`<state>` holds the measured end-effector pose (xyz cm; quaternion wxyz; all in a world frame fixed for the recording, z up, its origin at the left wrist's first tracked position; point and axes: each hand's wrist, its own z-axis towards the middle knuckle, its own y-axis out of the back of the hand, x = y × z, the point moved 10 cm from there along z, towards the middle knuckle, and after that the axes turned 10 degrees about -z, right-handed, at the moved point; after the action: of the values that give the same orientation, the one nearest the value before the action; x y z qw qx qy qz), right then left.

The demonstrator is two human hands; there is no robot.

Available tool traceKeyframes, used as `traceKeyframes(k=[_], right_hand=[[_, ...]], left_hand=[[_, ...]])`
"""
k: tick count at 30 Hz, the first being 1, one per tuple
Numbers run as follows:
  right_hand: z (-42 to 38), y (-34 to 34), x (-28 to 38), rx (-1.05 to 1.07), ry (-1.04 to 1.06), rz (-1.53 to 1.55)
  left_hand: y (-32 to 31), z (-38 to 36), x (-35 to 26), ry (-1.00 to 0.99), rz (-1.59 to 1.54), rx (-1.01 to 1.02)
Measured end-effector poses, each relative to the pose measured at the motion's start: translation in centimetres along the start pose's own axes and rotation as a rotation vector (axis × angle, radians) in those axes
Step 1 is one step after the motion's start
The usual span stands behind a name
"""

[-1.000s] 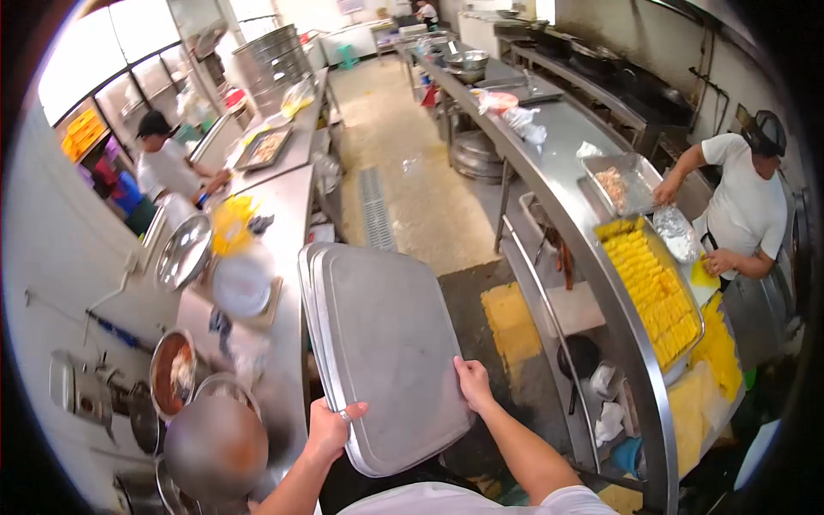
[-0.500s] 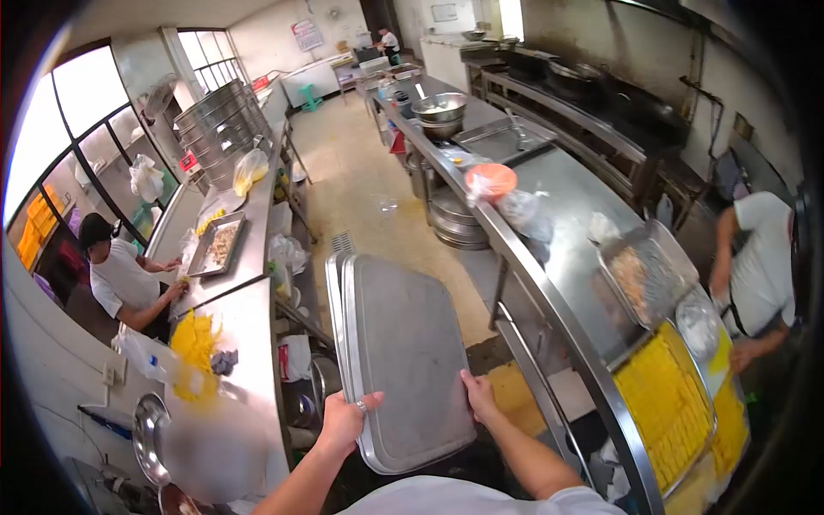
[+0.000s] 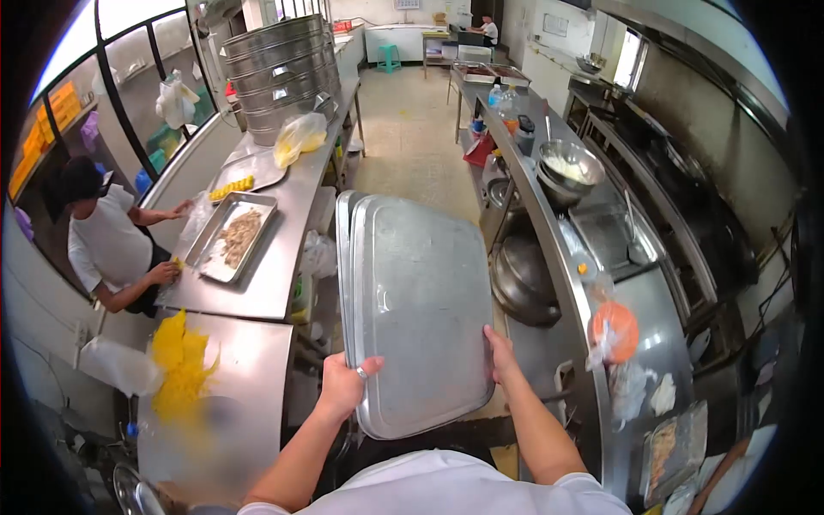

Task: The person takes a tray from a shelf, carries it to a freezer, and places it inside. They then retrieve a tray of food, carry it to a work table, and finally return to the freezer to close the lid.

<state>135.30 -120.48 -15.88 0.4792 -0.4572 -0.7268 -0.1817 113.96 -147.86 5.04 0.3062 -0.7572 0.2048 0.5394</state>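
In the head view, the left hand (image 3: 345,385) and right hand (image 3: 500,354) are pinching opposite edges of the stacked trays (image 3: 421,313), thumbs lying on the front one. The trays are standing tilted between two counters (image 3: 249,283) (image 3: 562,266).

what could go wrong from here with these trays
The trays are held low, their edges out of line, so one might slip from the left hand or right hand. Swung right, they could knock the orange item near the edge of the steel counter.
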Motion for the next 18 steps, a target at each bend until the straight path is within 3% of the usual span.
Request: traceKeyframes(k=[6,11,14,18], right_hand=[[13.5,-1.8,7.7,0.099,-0.172,0.127],[32.3,-6.3,10.1,0.266,-0.283,0.200],[41.0,-12.5,15.8,0.415,-0.249,0.154],[52.2,-20.3,23.8,0.442,-0.191,0.068]], left_hand=[[-3.0,20.1,-1.9,0.193,-0.047,-0.048],[-5.1,35.1,-6.2,0.125,0.002,-0.063],[-4.1,41.7,-9.9,0.036,-0.006,-0.128],[-1.7,50.4,-13.8,-0.017,-0.078,-0.228]])
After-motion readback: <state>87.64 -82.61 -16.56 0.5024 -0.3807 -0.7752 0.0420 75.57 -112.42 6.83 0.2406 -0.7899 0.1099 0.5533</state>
